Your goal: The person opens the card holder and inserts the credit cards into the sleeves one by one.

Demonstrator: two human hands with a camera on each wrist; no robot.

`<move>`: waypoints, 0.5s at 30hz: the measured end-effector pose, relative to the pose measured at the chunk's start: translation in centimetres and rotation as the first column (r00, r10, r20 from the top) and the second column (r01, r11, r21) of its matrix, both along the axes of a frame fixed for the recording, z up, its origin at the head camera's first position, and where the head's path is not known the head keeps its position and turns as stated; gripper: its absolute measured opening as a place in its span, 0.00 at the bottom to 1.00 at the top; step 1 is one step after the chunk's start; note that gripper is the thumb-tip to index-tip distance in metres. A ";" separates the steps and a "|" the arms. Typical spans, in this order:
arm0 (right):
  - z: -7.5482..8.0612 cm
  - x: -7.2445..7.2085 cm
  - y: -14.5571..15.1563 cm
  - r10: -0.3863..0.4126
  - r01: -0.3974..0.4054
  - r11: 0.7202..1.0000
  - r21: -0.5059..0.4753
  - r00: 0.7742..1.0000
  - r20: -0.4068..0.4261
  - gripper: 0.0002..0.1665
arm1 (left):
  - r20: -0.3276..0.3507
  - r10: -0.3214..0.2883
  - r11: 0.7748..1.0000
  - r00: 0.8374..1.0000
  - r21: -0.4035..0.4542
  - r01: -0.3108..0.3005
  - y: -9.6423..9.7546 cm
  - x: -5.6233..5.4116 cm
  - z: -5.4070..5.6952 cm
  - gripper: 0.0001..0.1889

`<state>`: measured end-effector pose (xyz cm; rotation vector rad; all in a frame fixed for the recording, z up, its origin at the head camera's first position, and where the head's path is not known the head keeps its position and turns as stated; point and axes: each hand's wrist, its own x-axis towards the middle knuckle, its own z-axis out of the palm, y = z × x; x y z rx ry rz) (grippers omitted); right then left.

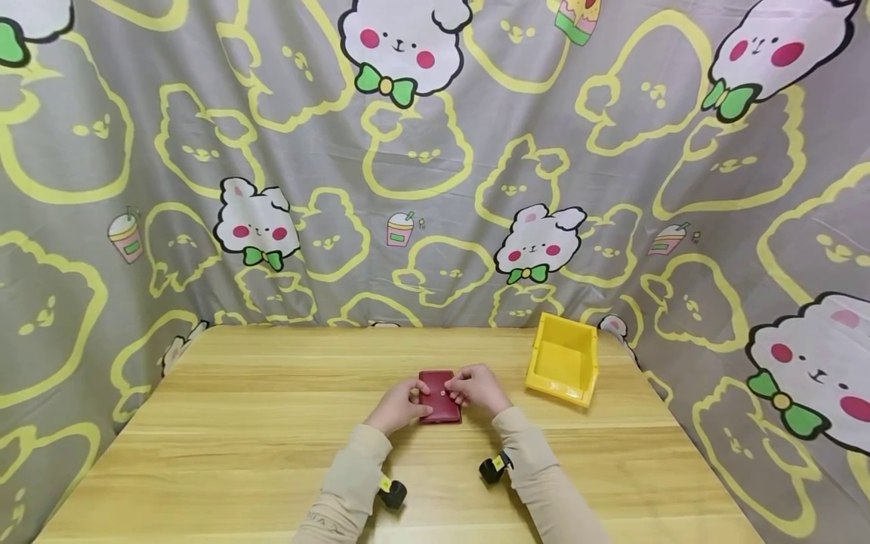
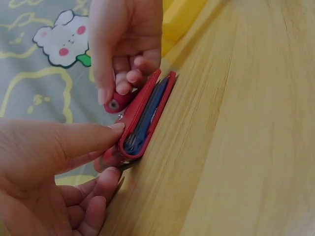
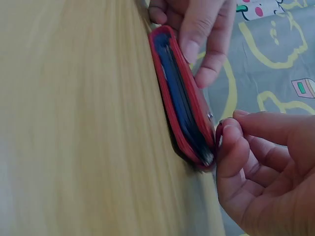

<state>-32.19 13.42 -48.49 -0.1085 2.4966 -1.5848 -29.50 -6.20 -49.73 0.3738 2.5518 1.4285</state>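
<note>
A dark red card wallet (image 1: 440, 408) lies on the wooden table, with a snap stud on its upper cover. In the left wrist view its red cover (image 2: 136, 112) stands a little apart at the edge, and dark and blue inner sleeves show between the covers. My left hand (image 1: 399, 404) holds the wallet's left side, thumb on top and fingers at the edge. My right hand (image 1: 479, 387) pinches the snap strap (image 2: 117, 102) between thumb and fingers. The strap's metal snap is lifted off the stud (image 3: 210, 115).
A yellow plastic bin (image 1: 563, 359) stands at the back right of the wooden table (image 1: 272, 423). Behind the table hangs a grey patterned curtain (image 1: 435, 204). A black wrist camera (image 1: 392, 493) is strapped to the left sleeve, another camera (image 1: 494, 468) to the right.
</note>
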 end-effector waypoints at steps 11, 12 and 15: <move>-0.5 0.0 -0.7 -0.015 0.017 0.999 -0.048 0.999 0.039 0.11 | 0.049 0.008 1.000 0.999 0.023 -0.009 0.1 0.0 0.0 0.13; -0.5 -0.1 -0.7 -0.012 0.015 0.998 -0.065 0.999 0.048 0.11 | 0.048 0.009 1.000 0.999 0.021 -0.010 0.1 0.0 0.0 0.13; -0.5 -0.2 -0.6 0.007 0.004 0.992 -0.125 0.996 0.090 0.10 | 0.046 0.010 1.000 0.999 0.020 -0.011 0.1 0.0 0.1 0.14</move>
